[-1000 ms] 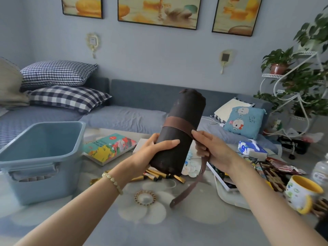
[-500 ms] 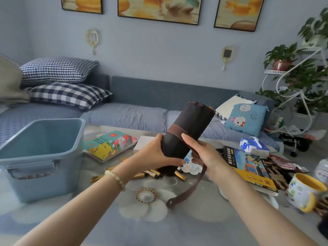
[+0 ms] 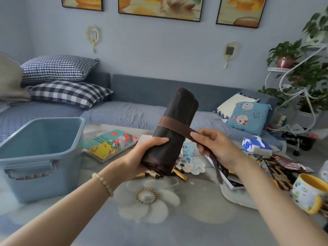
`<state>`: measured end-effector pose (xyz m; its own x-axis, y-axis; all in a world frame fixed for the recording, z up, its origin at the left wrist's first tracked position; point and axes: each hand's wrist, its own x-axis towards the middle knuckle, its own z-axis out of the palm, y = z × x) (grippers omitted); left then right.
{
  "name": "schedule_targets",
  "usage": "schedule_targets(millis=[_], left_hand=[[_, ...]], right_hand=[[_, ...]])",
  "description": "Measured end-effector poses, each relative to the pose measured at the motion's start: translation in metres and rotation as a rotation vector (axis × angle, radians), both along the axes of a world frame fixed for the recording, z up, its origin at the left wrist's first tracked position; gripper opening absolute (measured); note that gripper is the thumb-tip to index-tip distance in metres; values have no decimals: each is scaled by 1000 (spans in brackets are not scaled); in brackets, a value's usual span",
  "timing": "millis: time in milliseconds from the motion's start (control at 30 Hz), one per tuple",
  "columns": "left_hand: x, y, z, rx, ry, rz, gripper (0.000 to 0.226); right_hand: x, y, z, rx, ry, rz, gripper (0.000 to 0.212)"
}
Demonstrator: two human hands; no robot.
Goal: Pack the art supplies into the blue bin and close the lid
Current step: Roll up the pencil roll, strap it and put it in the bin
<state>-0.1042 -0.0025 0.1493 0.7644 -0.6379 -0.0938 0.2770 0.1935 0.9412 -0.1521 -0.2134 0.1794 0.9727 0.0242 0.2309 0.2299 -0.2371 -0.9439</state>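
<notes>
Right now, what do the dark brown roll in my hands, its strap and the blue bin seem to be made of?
The dark brown roll looks like matte cloth, perhaps canvas: it creases at its ends. Its lighter brown strap seems leather or imitation, flat and limp. The light blue bin looks moulded plastic, smooth with slight sheen.

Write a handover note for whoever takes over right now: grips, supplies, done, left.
Left grip: holds the lower end of the dark rolled case, tilted.
Right grip: pinches the case's brown strap, wrapped once round it, tail hanging.
Blue bin: open, at left, nothing visible inside; lid not seen.
Book, paint tubes, palette: unpacked on the table.
Done: nothing packed. Left: fasten strap, pack everything, close lid.
</notes>
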Motion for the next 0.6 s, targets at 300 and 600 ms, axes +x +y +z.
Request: schedule_targets(millis=[300, 600], left_hand=[[-11, -3, -2, -307, 270, -368, 89], [-2, -11, 2, 477, -430, 16, 57]], right_hand=[[-1, 26, -1, 150, 149, 129, 49], [13, 29, -25, 112, 104, -265, 39]])
